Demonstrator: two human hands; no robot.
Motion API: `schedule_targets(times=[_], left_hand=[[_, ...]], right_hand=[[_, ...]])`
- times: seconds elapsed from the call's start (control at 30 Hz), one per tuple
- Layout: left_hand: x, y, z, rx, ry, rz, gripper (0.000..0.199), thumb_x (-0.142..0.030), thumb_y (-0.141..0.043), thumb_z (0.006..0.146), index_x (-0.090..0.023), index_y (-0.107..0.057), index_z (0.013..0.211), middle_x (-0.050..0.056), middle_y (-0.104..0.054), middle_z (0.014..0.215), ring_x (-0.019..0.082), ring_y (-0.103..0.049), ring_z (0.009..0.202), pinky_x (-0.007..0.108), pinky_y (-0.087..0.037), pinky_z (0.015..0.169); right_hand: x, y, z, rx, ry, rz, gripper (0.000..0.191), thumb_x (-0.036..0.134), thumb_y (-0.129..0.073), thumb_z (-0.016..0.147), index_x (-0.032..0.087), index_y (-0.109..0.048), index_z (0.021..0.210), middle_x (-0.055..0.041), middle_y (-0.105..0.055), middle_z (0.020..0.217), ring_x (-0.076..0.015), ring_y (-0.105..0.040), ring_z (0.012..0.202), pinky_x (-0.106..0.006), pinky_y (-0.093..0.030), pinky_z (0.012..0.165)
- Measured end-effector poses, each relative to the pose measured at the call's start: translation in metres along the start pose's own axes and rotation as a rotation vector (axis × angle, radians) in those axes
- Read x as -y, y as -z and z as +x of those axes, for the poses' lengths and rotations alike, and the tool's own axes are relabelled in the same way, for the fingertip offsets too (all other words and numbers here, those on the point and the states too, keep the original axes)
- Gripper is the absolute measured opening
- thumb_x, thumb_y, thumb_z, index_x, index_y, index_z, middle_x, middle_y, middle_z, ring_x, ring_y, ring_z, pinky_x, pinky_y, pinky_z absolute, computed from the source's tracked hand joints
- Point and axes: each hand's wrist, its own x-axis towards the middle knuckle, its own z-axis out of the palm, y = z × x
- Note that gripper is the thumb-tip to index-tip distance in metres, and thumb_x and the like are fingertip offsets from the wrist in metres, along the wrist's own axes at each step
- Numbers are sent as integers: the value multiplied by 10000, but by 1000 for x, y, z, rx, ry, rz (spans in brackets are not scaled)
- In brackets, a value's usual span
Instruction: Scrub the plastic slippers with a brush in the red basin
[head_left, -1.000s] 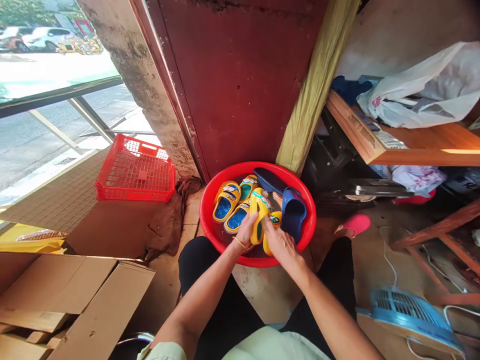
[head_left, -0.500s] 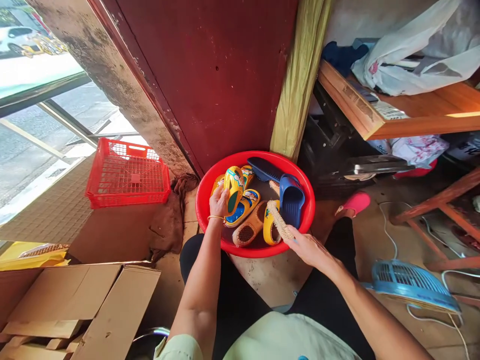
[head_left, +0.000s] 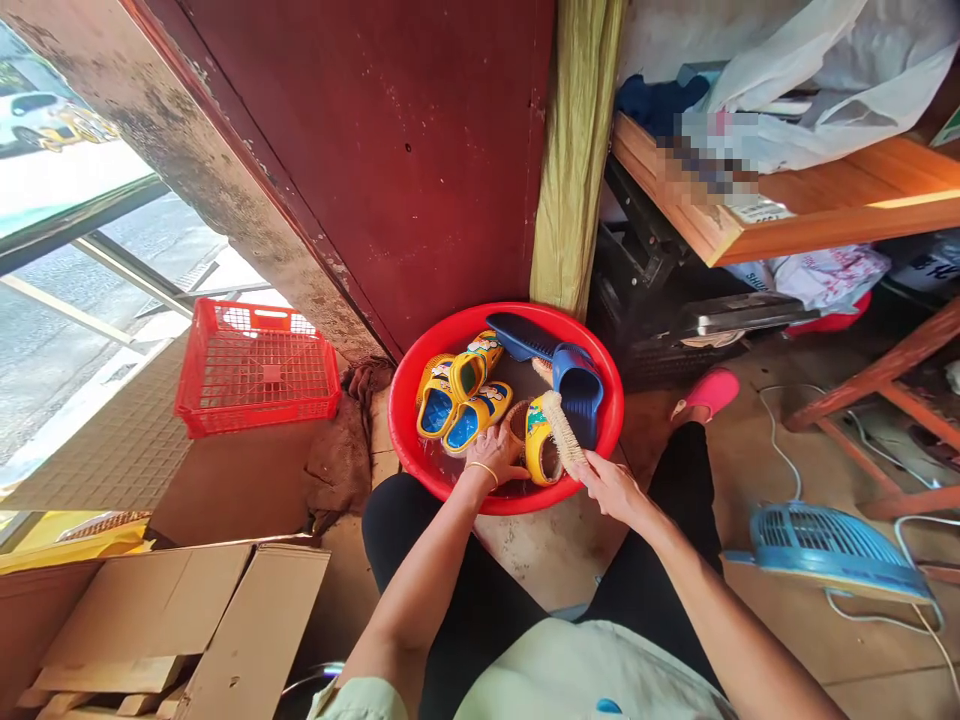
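Tan slipper [head_left: 516,422] lies half hidden under the left hand [head_left: 491,462].

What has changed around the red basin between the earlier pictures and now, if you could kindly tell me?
The left hand has let go of the green-lined yellow slipper, which now lies among the others, and has moved down to a tan slipper. The right hand still holds the bristle brush against a yellow slipper. The red basin and blue slipper stayed put.

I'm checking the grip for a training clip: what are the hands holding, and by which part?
The right hand grips a bristle scrub brush by its lower end. The left hand is on a tan slipper, but whether it grips is unclear.
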Motion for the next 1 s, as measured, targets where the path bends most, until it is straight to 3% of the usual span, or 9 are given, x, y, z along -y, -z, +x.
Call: schedule_targets(times=[0.1, 0.27, 0.43, 0.57, 0.7, 0.83, 1.0], left_hand=[[2, -6, 6, 53, 73, 107, 1137, -344, -826, 647, -195, -199, 1583, 252, -454, 1476, 446, -434, 1377, 551, -379, 1076], [6, 9, 5, -13, 91, 87, 951, -317, -750, 703, -225, -322, 1547, 212, -581, 1369, 398, -567, 1265, 463, -448, 1003], [8, 33, -3, -37, 71, 106, 977, -335, -754, 703, -252, -301, 1565, 172, -627, 1341, 371, -598, 1234, 425, -450, 987], [10, 47, -8, -63, 38, 204, 974, -295, -763, 695, -243, -325, 1563, 178, -601, 1387, 386, -577, 1259, 440, -418, 1030], [10, 53, -11, -105, 5, 263, 957, -262, -750, 700, -232, -336, 1563, 181, -588, 1406, 417, -549, 1281, 479, -387, 1065], [6, 51, -7, -122, 59, 240, 950, -276, -767, 697, -237, -358, 1554, 186, -616, 1356, 425, -566, 1258, 486, -391, 1057], [8, 47, 0, -118, 120, 115, 898, -338, -773, 707, -229, -410, 1521, 201, -658, 1281, 406, -619, 1195, 450, -447, 975]], right_hand=[[-2, -1, -2, -7, 28, -43, 492, 483, -324, 996, 206, -651, 1236, -28, -727, 790, -136, -631, 579, -222, -476, 558], [0, -1, -4, -52, 72, -118, 462, 462, -324, 1016, 208, -642, 1235, -47, -760, 905, -161, -703, 750, -239, -505, 710], [12, -4, -7, -45, 38, -353, 453, 461, -354, 1026, 264, -585, 1362, -74, -764, 1019, -208, -729, 937, -267, -502, 764], [17, -17, -6, -63, -32, -590, 487, 455, -378, 1025, 249, -517, 1444, -117, -750, 1075, -251, -721, 995, -335, -509, 818], [21, -18, -4, -35, -40, -647, 516, 457, -381, 1029, 207, -491, 1466, -169, -722, 1163, -283, -681, 1102, -394, -496, 900], [30, -3, -4, 51, 28, -684, 462, 378, -404, 1024, 143, -559, 1390, -193, -731, 1122, -299, -690, 1063, -410, -495, 894], [37, 5, -4, 42, 46, -733, 394, 206, -373, 1005, 122, -627, 1295, -202, -746, 1033, -286, -700, 991, -401, -482, 877]])
